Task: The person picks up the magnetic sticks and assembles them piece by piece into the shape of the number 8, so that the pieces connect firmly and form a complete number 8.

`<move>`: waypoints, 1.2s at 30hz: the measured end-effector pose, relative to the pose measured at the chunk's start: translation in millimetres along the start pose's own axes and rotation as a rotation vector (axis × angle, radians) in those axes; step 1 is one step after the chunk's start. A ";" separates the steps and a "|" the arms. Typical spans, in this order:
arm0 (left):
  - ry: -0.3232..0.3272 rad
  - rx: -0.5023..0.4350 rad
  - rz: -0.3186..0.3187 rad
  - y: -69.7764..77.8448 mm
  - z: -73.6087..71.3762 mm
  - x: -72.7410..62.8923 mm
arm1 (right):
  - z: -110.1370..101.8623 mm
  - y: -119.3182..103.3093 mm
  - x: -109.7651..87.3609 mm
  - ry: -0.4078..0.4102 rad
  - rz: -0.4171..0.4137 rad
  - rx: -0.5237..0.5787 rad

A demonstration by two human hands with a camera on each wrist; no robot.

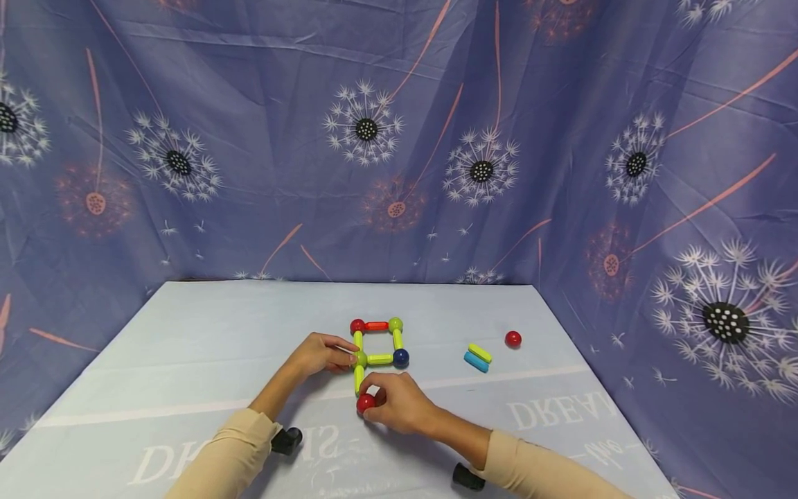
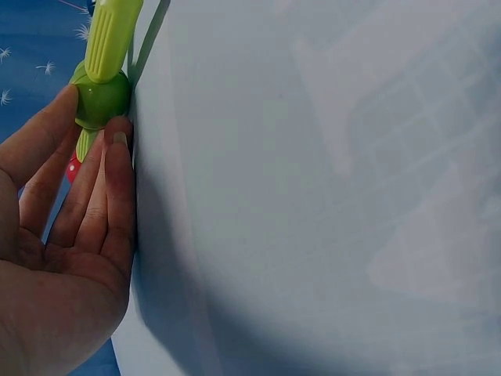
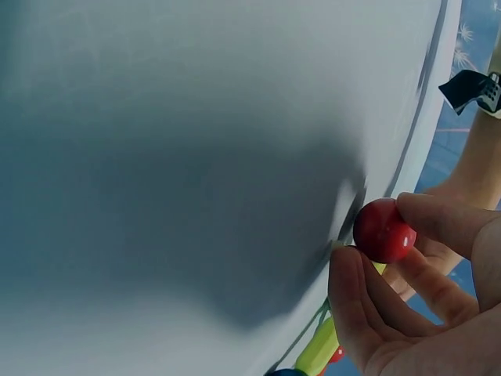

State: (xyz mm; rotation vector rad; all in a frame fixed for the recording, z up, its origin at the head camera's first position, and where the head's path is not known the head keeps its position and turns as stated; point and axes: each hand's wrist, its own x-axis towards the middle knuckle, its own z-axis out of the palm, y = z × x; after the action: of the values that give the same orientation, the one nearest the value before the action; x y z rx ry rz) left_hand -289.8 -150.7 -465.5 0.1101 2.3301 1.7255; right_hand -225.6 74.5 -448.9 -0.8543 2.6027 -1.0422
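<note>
Thumb and fingertips of the right hand (image 1: 402, 403) have the near red ball (image 1: 365, 402) pinched between them, low over the white table (image 1: 280, 305)! It's right at the free end of the lower yellow-green rod (image 1: 359, 380), though from here I can't tell whether the two touch.

Across to the left hand (image 1: 321, 355), and it has the left green ball (image 1: 360, 359) between its fingertips, coming at it from the left side. That ball is the corner where the rods meet: one runs away from the person, one goes right to the dark blue ball (image 1: 401, 358), and the lower one points back toward the person. Behind, a red rod (image 1: 377, 326) joins the far red ball (image 1: 357, 326) to the far green ball (image 1: 395, 324), closing the square.

Look at the arms! Both forearms slant inward from the near edge, beige sleeves (image 1: 227, 447) pushed back, the right hand nearer the person than the left. The left palm stands edge-on, close above the cloth; the right fingers bend round toward the ball.

Off to the right, well apart from both hands, lie a loose yellow-green rod (image 1: 480, 353), a light blue rod (image 1: 476, 362) just beside it, and another red ball (image 1: 513, 339).
</note>
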 end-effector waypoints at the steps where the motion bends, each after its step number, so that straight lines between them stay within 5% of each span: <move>1: 0.001 0.002 0.000 0.0 0.0 0.1 | 0.7 -0.3 0.4 0.000 -0.004 -0.007; 36: 0.014 -0.005 -0.026 2.6 2.3 -0.8 | 7.6 -2.0 6.3 0.007 -0.014 -0.029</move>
State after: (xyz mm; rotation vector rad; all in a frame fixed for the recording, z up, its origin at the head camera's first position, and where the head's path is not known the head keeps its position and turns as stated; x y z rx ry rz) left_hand -288.7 -148.0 -463.5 0.0665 2.3270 1.7248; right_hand -226.9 65.3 -452.9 -0.8786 2.6281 -1.0150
